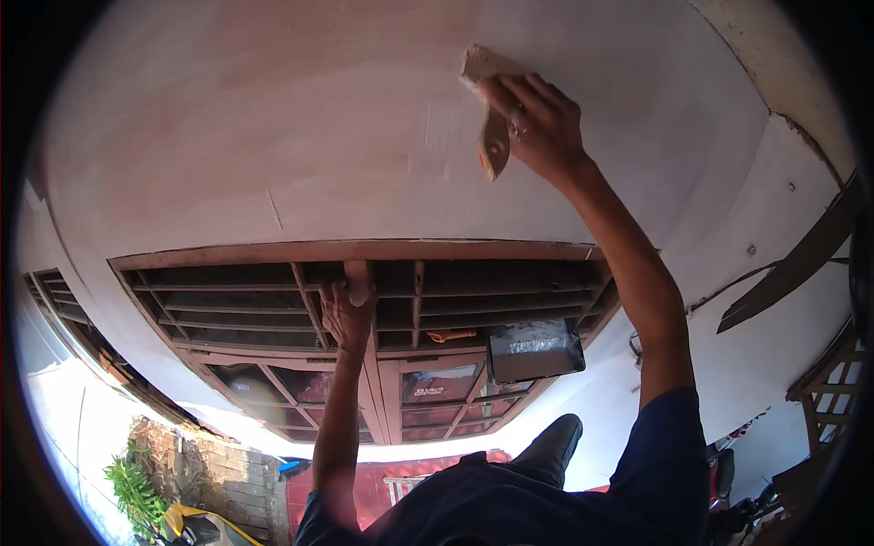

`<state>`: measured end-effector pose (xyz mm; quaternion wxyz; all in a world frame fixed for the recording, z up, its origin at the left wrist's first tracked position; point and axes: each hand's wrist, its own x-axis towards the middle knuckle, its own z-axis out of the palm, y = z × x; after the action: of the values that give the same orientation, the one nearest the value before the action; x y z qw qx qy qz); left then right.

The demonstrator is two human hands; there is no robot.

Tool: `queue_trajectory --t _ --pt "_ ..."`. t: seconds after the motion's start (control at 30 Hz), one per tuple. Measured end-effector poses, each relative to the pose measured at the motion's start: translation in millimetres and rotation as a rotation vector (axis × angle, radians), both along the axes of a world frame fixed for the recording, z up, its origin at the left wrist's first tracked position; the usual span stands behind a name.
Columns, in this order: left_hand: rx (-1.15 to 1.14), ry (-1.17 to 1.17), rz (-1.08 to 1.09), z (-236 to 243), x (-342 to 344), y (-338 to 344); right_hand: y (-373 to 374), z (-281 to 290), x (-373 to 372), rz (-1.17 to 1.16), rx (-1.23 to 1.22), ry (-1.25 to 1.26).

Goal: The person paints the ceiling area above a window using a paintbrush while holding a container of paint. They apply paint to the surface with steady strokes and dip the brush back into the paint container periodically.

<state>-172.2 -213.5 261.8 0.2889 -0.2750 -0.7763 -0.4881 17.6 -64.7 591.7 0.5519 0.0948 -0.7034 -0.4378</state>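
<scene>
My right hand (549, 127) is closed around a wide paintbrush (493, 153). The brush lies against the pale pinkish wall (346, 136), its bristles toward the upper left and its wooden handle hanging below my fingers. Lower down, my left hand (346, 316) grips the upright post (359, 280) in the middle of a brown slatted vent frame (228, 255). To the right of that hand, a dark paint tray (535, 366) with greyish, wet-looking contents hangs or rests at the slats. An orange-brown handle (452, 336) lies on a slat beside the tray; what it belongs to is hidden.
Glazed window panels (444, 387) sit below the slats. Far beneath me are a red floor (350, 464), a green plant (132, 487) and a yellow-and-grey object (205, 528). A dark curved strip (783, 259) juts out at the right, with a wooden lattice (836, 396) below it.
</scene>
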Motion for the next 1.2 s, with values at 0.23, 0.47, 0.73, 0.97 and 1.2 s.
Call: queue_trajectory --t 0.23,0.47,0.73,0.97,1.2 --pt "0.041 0.016 -0.021 -4.9 -1.5 5.1 -24.2 -122.9 24.5 0.029 -0.349 -0.507" --pt "0.038 -0.006 -0.008 -15.2 -6.6 6.7 -25.8 31.1 10.2 0.394 -0.247 0.009" --pt "-0.016 -0.02 -0.014 -6.9 2.0 -2.5 -12.1 194.0 -18.5 0.412 0.097 0.342" --pt "0.01 0.067 0.026 -10.0 4.7 2.1 -4.2 260.0 -26.1 0.156 0.194 0.357" --pt "0.029 0.041 0.0 -10.8 -0.1 3.0 -6.3 201.9 -26.7 0.048 0.114 0.204"
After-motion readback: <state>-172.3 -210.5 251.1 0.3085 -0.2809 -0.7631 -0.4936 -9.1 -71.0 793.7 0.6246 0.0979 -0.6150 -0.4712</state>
